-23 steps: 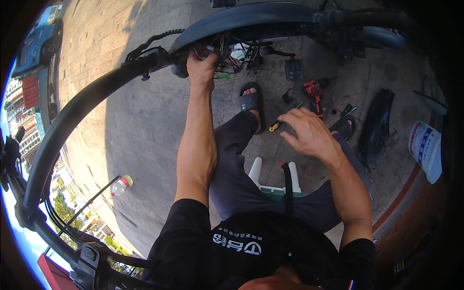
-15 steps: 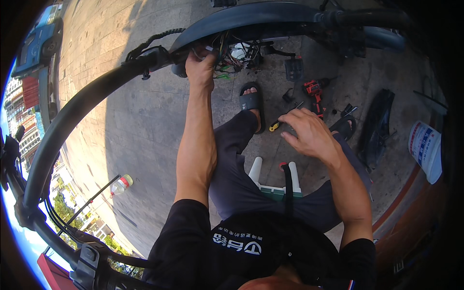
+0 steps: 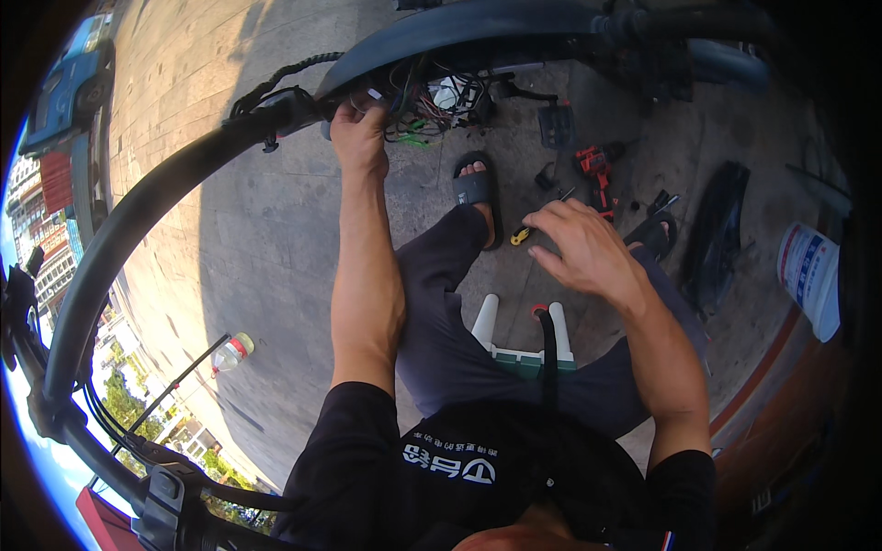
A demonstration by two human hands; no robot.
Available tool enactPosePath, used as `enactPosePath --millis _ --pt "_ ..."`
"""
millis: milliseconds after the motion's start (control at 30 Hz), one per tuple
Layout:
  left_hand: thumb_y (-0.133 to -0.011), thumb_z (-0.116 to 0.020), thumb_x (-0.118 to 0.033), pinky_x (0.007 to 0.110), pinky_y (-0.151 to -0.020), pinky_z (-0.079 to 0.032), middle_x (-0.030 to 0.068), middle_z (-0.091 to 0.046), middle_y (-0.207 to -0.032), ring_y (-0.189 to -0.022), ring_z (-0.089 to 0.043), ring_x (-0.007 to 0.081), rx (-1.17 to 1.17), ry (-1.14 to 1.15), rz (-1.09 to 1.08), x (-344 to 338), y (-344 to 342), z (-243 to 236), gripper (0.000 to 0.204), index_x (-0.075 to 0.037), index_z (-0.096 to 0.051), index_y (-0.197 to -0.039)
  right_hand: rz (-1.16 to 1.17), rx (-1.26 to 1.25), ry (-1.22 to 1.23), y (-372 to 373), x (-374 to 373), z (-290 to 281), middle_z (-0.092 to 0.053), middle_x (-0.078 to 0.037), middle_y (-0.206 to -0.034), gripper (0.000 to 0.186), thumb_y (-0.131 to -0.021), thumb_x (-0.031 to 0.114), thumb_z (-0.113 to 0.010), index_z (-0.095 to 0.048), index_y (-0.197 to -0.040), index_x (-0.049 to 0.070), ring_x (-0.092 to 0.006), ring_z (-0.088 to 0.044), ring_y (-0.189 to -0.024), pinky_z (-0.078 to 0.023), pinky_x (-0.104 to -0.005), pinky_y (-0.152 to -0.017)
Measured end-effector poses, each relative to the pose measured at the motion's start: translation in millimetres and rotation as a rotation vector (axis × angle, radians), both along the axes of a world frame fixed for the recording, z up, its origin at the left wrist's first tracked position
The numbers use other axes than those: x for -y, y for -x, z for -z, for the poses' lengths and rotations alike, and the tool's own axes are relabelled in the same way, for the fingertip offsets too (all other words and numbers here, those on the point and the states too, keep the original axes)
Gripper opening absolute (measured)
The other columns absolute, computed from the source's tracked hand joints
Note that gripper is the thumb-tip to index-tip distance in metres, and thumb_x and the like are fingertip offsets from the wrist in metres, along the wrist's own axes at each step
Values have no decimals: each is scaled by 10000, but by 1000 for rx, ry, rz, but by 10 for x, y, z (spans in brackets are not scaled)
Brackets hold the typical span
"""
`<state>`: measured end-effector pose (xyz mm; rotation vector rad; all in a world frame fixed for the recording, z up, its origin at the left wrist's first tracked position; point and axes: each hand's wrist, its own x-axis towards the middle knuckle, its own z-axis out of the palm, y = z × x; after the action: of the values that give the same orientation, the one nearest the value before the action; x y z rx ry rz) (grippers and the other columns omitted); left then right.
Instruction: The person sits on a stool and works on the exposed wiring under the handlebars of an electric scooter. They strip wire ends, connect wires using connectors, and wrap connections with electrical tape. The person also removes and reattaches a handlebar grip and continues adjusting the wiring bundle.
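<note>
My left hand [image 3: 360, 138] is raised under the curved black frame [image 3: 478, 28] of what looks like an electric two-wheeler. Its fingers pinch a thin wire beside a small white connector [image 3: 374, 94]; their tips are partly hidden. Just right of it hangs a tangle of coloured wires [image 3: 450, 96], with green connectors [image 3: 413, 140] at its lower side. My right hand [image 3: 588, 243] hovers over my right leg, fingers loosely bent and apart, holding nothing. Beyond its fingertips a screwdriver with a yellow-and-black handle [image 3: 521, 235] lies on the paving.
A red cordless drill [image 3: 597, 174], a long black cover panel [image 3: 717, 230] and small black parts lie on the ground ahead right. A white bucket [image 3: 810, 275] stands at the far right. On the left are a handlebar [image 3: 170, 505] and a plastic bottle [image 3: 231, 354].
My left hand has shifted a little to the left, so more of the wires and green connectors show. The right hand has hardly moved.
</note>
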<state>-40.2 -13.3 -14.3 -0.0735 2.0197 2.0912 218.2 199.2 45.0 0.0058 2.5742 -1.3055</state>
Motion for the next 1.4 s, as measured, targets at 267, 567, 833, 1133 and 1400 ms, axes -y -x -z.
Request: enactPosePath --millis 267,567,833,1133,1400 --pt "-852 -645 2 265 -682 -462 6 -607 -886 -769 -574 124 24 -55 18 66 67 89 133 -46 -618 -973 -6 30 -2 7 7 3 -659 -140 -1087 371 -794 147 -731 -661 -1138 27 -339 -609 -1023 -487 -418 -915" --pt "-847 -628 -29 270 -663 -439 11 -630 -855 -738 -567 117 146 181 189 81 56 103 96 -36 -645 -941 -3 27 -4 15 -6 12 -661 -140 -1071 369 -793 147 -734 -665 -1133 22 -338 -611 -1006 -490 -415 -902" --pt "-821 -678 -62 263 -657 -425 25 -649 -819 -720 -559 103 145 291 204 28 25 71 84 2 -671 -875 19 -30 -3 -9 10 63 -666 -124 -1016 334 -792 187 -739 -676 -1088 46 -322 -619 -973 -501 -429 -861" --pt "-906 -665 -85 258 -678 -455 8 -633 -845 -727 -561 99 -53 89 9 29 41 175 65 -59 -610 -929 4 -8 -19 -20 -4 60 -664 -120 -1033 340 -800 190 -733 -671 -1103 49 -320 -618 -983 -499 -435 -861" --pt "-925 -669 -106 238 -640 -442 3 -632 -847 -720 -556 89 -163 110 -90 -8 75 190 79 -67 -602 -916 2 3 -14 -31 -10 67 -667 -124 -1051 347 -805 199 -732 -671 -1109 44 -324 -619 -996 -499 -432 -869"
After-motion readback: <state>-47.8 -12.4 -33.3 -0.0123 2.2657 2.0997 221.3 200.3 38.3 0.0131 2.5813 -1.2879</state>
